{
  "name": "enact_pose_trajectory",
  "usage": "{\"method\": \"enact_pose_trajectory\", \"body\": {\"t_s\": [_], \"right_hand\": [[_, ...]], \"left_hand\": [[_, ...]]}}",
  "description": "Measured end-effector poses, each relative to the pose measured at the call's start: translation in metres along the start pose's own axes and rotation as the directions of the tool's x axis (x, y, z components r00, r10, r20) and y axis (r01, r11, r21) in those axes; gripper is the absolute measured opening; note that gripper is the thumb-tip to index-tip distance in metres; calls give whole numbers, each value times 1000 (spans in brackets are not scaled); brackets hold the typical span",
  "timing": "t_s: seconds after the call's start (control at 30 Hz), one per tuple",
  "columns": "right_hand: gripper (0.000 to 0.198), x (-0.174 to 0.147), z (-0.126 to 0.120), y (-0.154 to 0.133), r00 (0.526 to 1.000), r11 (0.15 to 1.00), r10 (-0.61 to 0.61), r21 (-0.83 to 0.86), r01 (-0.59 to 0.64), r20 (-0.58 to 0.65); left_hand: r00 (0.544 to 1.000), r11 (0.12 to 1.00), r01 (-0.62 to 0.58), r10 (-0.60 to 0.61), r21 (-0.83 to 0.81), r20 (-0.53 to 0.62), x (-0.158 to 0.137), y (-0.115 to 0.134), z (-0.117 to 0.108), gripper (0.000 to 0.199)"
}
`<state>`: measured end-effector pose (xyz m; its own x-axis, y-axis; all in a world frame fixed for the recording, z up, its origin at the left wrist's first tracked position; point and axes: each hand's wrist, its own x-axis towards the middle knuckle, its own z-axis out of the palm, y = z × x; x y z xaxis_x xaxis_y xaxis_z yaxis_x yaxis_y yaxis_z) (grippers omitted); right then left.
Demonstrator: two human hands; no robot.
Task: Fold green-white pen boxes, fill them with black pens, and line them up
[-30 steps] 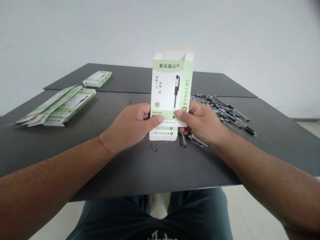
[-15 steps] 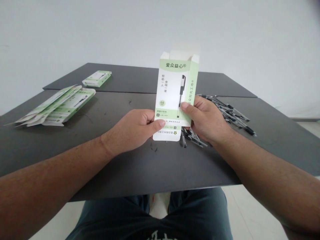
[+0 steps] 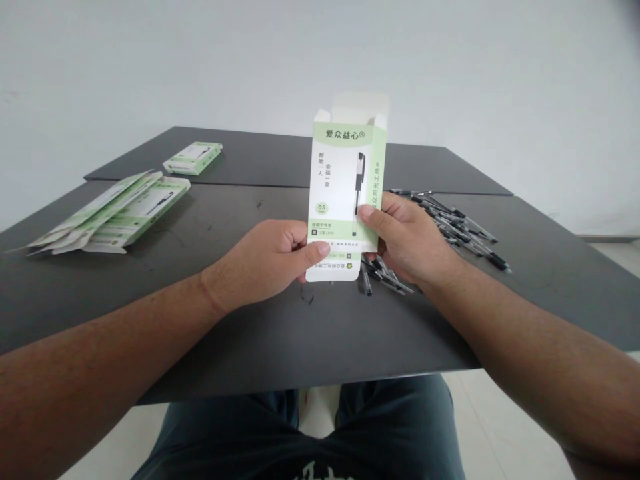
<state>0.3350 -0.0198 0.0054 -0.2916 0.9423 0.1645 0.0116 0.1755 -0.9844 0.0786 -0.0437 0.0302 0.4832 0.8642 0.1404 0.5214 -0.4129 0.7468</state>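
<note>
A green-and-white cardboard pen box point(image 3: 340, 180) is held upright over the table, its printed front facing me and the flaps at its top standing open. My left hand point(image 3: 273, 257) pinches the lower left corner, thumb in front near the bottom flap. My right hand point(image 3: 413, 233) grips the lower right side, with the thumb on the printed pen picture. Behind and below the right hand lie loose black-capped clear pens point(image 3: 470, 233). The fingers behind the box are hidden.
Several flattened or part-opened pen boxes point(image 3: 115, 213) lie overlapping on the left of the dark table point(image 3: 240, 333). Farther back is a closed-looking pen box point(image 3: 194, 158). A pale wall point(image 3: 280, 60) stands behind the table.
The held box has turned slightly, so its green side panel shows narrower, and its top has shifted a little left. Both hands keep their hold.
</note>
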Motion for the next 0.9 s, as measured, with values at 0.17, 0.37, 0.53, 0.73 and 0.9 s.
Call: {"method": "enact_pose_trajectory", "body": {"t_s": [0.17,0.37,0.53,0.73,0.9], "right_hand": [[45,-1,2,-2,1000,999,-14,40,13,18],[49,-1,3,-4,1000,999,11,38,-12,27],[49,-2,2,-2,995,998,2,61,-8,98],[55,-3,3,-1,993,997,37,67,-45,109],[57,-3,4,-1,986,990,80,108,-96,146]], "left_hand": [[1000,1000,7,-7,-17,3,0,0,1,39],[1000,1000,14,-14,-22,3,1,-4,1,43],[1000,999,5,-5,-46,3,1,-6,1,44],[1000,998,13,-14,-61,-12,1,-5,1,47],[1000,999,-5,4,-35,-19,1,-3,1,47]]}}
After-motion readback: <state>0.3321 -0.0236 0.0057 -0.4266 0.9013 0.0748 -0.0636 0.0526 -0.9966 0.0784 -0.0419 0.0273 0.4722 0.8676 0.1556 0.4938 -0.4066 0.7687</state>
